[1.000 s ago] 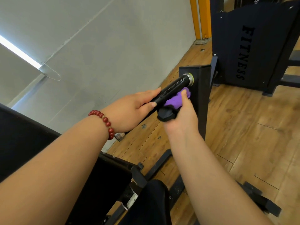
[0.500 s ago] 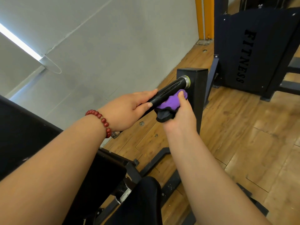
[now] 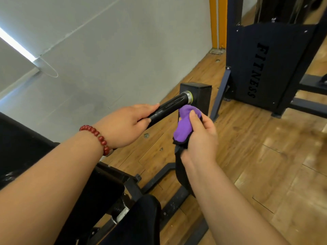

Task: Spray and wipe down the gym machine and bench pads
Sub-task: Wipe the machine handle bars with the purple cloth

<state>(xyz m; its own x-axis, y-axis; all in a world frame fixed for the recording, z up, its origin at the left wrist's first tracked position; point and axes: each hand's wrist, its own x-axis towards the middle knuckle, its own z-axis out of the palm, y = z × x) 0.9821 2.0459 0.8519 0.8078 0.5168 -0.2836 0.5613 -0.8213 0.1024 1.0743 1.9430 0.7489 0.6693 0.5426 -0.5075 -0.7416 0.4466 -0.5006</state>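
A black handle bar (image 3: 172,106) with a silver collar juts from a black upright post (image 3: 201,96) of the gym machine. My left hand (image 3: 127,124), with a red bead bracelet on the wrist, grips the near end of the bar. My right hand (image 3: 200,137) holds a bunched purple and black cloth (image 3: 184,128), thumb pressed on top. The cloth sits just below the bar's far end, beside the post, with its black part hanging down. A black pad (image 3: 17,147) fills the lower left. No spray bottle is in view.
The machine's black base frame (image 3: 159,175) crosses the wooden floor below my arms. A dark panel marked FITNESS (image 3: 261,68) stands at the back right, with orange posts (image 3: 218,22) behind it. A grey wall (image 3: 106,50) runs along the left.
My right hand has drawn the cloth off the bar, down and slightly toward me, and it now hangs longer. My left hand keeps its grip.
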